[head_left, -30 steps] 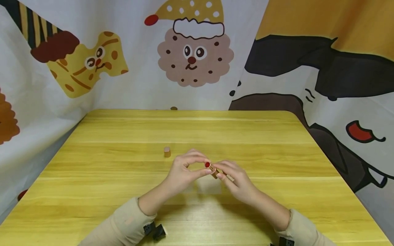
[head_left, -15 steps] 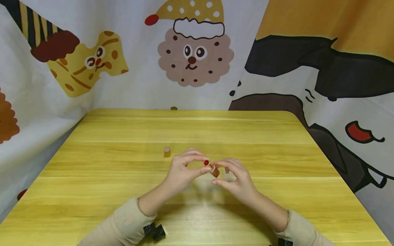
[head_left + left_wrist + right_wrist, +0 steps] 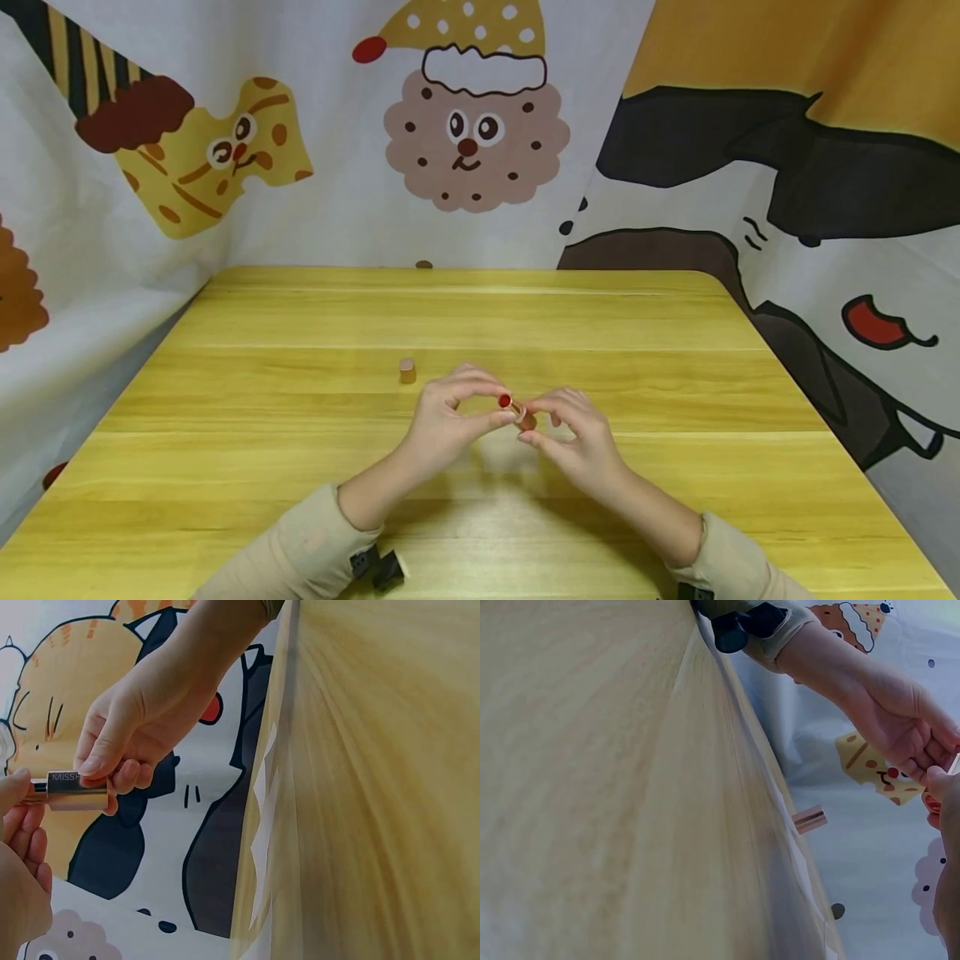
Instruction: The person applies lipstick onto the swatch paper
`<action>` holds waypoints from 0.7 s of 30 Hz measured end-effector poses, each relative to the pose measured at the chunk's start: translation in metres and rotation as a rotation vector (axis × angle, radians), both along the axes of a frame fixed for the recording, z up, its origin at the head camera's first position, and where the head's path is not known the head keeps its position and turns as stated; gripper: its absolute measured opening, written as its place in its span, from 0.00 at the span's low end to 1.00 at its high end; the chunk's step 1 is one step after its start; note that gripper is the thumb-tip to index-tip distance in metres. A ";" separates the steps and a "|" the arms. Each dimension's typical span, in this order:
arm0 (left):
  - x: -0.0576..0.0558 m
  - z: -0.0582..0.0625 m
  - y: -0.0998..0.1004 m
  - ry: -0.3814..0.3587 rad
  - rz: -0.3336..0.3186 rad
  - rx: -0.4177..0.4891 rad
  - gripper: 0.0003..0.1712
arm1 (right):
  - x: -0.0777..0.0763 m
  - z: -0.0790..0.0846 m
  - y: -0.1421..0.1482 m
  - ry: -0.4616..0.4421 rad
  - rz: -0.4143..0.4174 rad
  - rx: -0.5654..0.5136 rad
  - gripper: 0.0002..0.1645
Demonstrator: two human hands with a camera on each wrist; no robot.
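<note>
A lipstick (image 3: 528, 421) in a coppery gold case, red tip showing, is held tilted above the table between my two hands. My left hand (image 3: 444, 415) pinches it near the red end with thumb and forefinger. My right hand (image 3: 583, 435) pinches the base; in the left wrist view, its thumb and fingers grip the lipstick case (image 3: 75, 793), which bears partly covered lettering. The lipstick's small cap (image 3: 407, 371) stands on the table beyond my left hand. In the right wrist view, my left hand (image 3: 892, 712) reaches in from above and the lipstick is mostly hidden.
The wooden table (image 3: 570, 325) has a straight far edge with rounded corners. Behind it hangs a white curtain (image 3: 315, 50) with cartoon prints. Dark camera mounts (image 3: 378, 567) sit at the sleeve cuffs.
My right hand's fingers came off the lipstick base about half a second ago and now pinch it again. My left hand keeps its hold; the cap has not moved.
</note>
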State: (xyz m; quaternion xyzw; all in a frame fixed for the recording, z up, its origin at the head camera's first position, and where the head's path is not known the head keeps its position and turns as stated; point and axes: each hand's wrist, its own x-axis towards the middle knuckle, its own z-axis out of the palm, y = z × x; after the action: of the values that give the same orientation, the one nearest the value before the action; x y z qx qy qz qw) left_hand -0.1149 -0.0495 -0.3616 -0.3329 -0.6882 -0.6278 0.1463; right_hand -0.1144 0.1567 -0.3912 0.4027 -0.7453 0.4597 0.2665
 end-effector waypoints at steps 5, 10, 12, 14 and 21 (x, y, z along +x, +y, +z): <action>0.000 -0.001 0.000 0.012 -0.011 0.001 0.11 | -0.001 -0.001 0.001 0.005 0.009 0.034 0.18; 0.000 -0.001 0.000 0.021 -0.016 0.005 0.11 | -0.001 0.000 0.001 0.010 0.028 0.055 0.17; 0.000 -0.001 0.000 0.022 -0.015 0.004 0.11 | -0.001 -0.001 0.001 0.007 0.034 0.065 0.18; 0.000 -0.001 0.000 0.022 -0.015 0.004 0.11 | -0.001 -0.001 0.001 0.004 0.040 0.076 0.18; 0.000 -0.001 0.000 0.027 -0.022 0.010 0.11 | -0.002 -0.003 0.003 -0.020 0.066 0.118 0.20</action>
State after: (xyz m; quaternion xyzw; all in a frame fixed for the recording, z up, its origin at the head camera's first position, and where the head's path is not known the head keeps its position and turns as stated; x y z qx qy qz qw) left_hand -0.1150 -0.0495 -0.3626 -0.3481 -0.6792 -0.6284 0.1500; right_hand -0.1164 0.1595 -0.3937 0.4372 -0.7603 0.4274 0.2194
